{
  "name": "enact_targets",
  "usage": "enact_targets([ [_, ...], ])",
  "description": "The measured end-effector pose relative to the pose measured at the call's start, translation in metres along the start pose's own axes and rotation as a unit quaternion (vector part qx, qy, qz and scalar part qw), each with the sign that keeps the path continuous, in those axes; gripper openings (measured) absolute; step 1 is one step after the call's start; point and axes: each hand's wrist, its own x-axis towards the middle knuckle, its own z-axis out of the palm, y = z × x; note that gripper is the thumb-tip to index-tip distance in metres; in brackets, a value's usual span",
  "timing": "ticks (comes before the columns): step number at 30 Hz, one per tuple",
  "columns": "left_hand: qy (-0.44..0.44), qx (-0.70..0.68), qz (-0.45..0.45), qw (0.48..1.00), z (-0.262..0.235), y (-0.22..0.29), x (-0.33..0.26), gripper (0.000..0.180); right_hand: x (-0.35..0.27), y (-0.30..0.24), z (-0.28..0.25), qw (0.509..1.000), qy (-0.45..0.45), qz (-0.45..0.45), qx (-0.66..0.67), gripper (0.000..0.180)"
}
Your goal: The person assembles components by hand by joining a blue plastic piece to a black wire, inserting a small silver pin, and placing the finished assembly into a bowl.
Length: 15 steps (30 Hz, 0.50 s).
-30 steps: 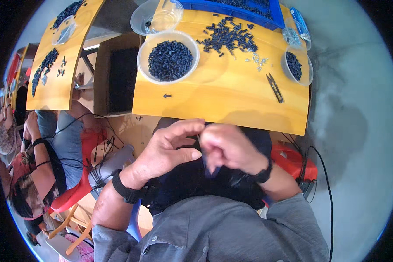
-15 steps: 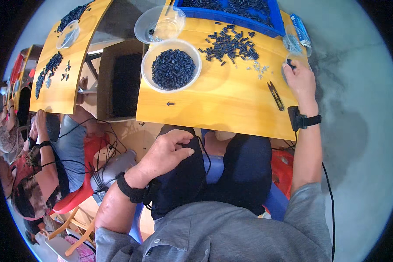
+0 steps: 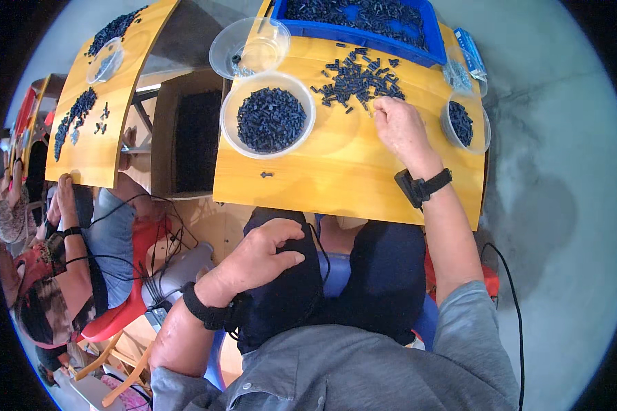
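Observation:
My right hand is over the table at the near edge of a loose pile of small black plastic pieces. Its fingers are curled together; whatever lies between them is hidden. The silvery bits and the thread snips seen earlier are covered by this hand and forearm. To its right stands a small clear tub of black pieces. My left hand rests above my thigh, empty, thumb and fingers apart. A larger round tub full of black pieces stands at the table's left side, and a single black piece lies in front of it.
A blue tray of black pieces is at the back. Behind the large tub is a nearly bare clear bowl. A small clear cup and a blue-white packet sit back right. Another person sits left at a neighbouring table.
My right hand has moved left from the small tub at the right edge to the loose pile, uncovering the tub with its black pieces. My left hand stays nearly still.

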Motion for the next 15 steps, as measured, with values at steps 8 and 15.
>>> enact_targets([
  [8,0.034,0.018,0.041,0.998,0.003,-0.005,0.001,0.035,0.01,-0.001,0.003,0.999,-0.022,0.024,0.003,0.01],
  [15,0.036,0.004,0.041,0.999,0.003,-0.005,0.003,0.035,0.021,-0.004,0.012,0.999,-0.014,-0.029,0.0,0.014],
])
